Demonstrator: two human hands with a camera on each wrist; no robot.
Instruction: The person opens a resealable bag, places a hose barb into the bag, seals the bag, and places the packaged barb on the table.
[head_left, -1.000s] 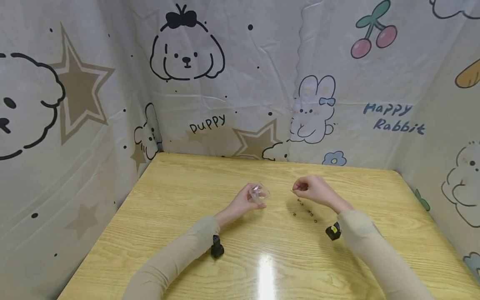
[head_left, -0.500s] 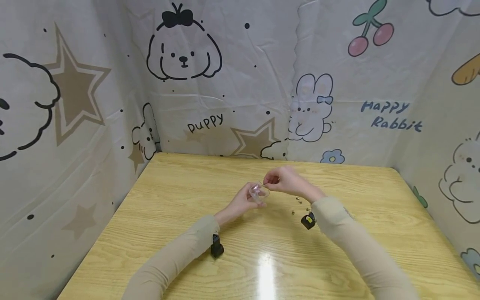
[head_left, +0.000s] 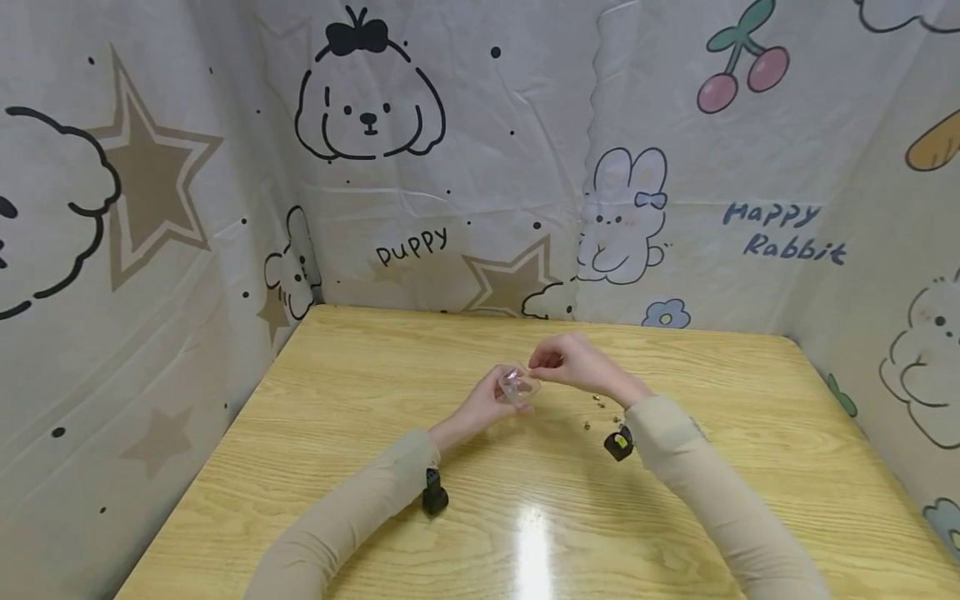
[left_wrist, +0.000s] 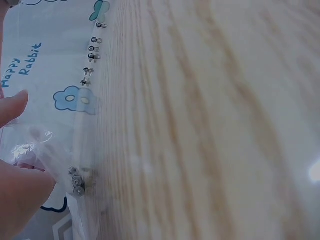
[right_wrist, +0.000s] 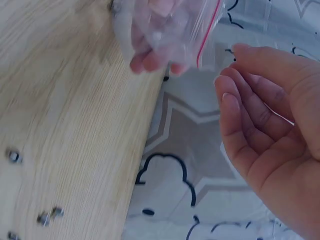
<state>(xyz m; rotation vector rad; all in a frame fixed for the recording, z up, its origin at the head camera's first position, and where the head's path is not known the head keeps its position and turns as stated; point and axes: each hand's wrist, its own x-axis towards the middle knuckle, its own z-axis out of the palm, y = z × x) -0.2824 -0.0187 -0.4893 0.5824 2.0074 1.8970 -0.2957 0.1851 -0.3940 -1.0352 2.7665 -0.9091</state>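
My left hand [head_left: 486, 402] holds a clear plastic zip bag [head_left: 519, 388] upright over the table, fingers and thumb around its sides. A pink-red line runs along the bag's mouth [right_wrist: 207, 37] in the right wrist view. Several small metal pieces [left_wrist: 76, 182] lie at the bottom of the bag. At the bag's mouth is my right hand [head_left: 576, 362], thumb and forefinger brought close together, other fingers curled; whether something tiny sits between the fingertips cannot be made out. More small metal pieces [right_wrist: 14, 155], looking like nuts, lie loose on the table below the right hand.
The pale wooden table [head_left: 360, 367] ends at a printed cloth [head_left: 480, 167] that hangs behind and on both sides. A black wrist camera [head_left: 434, 493] sits on the left sleeve, another camera [head_left: 618, 443] on the right.
My right hand has moved left from above the loose metal pieces to the bag's mouth, and has stayed there over the last half second. The left hand holds the bag almost still.
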